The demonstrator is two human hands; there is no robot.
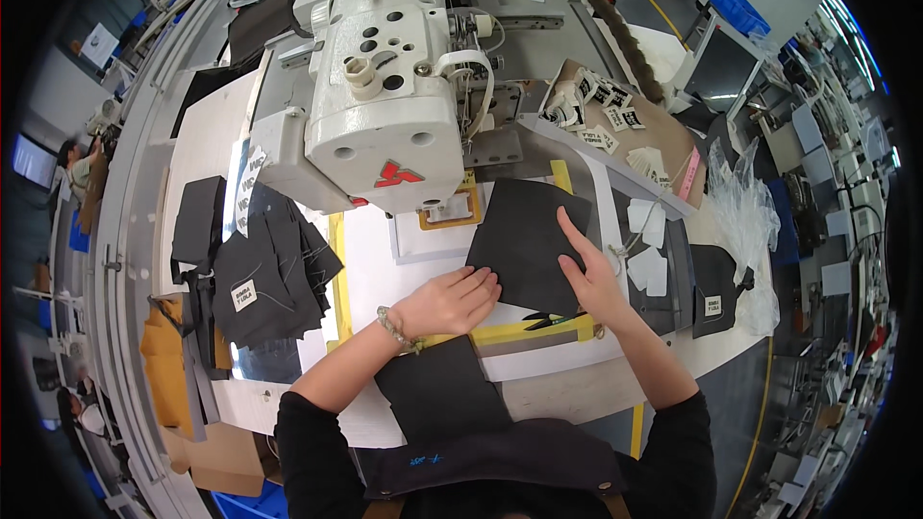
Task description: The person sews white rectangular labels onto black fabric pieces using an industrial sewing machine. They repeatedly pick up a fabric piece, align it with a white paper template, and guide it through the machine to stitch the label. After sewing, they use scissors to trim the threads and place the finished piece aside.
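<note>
- Dark panel (529,242): matt, flat, roughly four-sided; laid between both hands.
- Left hand (450,301): fingers together, lightly bent, rested at panel's near left edge.
- Right hand (596,279): opened, thumb parted, placed over right edge.
- Sewing machine (385,130): glossy white, positioned far left.
</note>
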